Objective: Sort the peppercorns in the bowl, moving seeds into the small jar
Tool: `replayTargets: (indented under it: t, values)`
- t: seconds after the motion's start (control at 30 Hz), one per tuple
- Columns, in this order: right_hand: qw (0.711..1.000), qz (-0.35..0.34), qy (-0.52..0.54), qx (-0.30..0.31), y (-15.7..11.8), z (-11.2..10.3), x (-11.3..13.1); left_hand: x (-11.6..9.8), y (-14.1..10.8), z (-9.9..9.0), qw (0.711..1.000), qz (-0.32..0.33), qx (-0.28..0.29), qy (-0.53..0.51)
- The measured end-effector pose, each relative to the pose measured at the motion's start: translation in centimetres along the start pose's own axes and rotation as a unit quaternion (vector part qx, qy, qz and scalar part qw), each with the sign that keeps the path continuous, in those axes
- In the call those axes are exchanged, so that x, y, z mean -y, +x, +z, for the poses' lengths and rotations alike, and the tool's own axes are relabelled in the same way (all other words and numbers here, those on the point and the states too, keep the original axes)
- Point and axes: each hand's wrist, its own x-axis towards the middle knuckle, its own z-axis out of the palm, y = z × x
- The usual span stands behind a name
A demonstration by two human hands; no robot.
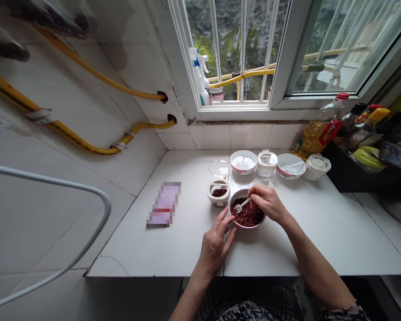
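Note:
My right hand (266, 201) pinches a small white plastic spoon (243, 205), its scoop end low over dark red grains that look like Sichuan peppercorns (249, 217). These lie in a bowl with a pinkish outside (263, 219). Against the bowl's left side, my left hand (216, 243) holds it with curved fingers and thumb. Just left of the bowl stands a small white seasoning jar (218, 201) with more of the dark red grains inside. Its clear lid (219, 168) is tipped up behind it.
Behind are a flowered bowl of white powder (243, 171), a closed jar (267, 163), another flowered bowl (290, 174) and a lidded jar (316, 167). An oil bottle (316, 133) and a black rack (350, 174) of bottles stand right. A blurred purple packet (165, 203) lies left on the counter (120, 249).

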Motion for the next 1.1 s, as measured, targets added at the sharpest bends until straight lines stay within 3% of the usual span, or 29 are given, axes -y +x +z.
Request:
replayTargets:
  t: [0.4,0.63,0.77,0.87,1.0,1.1]
  values:
    - [0.983,0.106,0.137,-0.061,0.2,-0.3,0.0,-0.1,0.1,0.0,1.0,-0.005,0.002,0.0]
    - [0.977,0.102,0.161,-0.098,0.5,-0.3,0.0,-0.1,0.0,0.0,1.0,0.002,-0.003,0.007]
    - [0.981,0.045,0.133,-0.134,0.6,0.9,0.8,0.0,0.0,0.1,1.0,0.004,-0.007,0.008]
    - [0.988,-0.048,0.021,-0.143,0.6,2.2,1.4,0.1,0.0,0.1,1.0,0.004,-0.007,0.008]
    - [0.961,-0.205,-0.147,-0.113,0.8,3.3,1.5,0.0,-0.1,0.1,1.0,0.003,-0.004,0.009]
    - [0.947,-0.244,-0.175,-0.117,0.7,3.0,1.4,0.0,0.0,0.1,1.0,0.001,0.0,0.009]
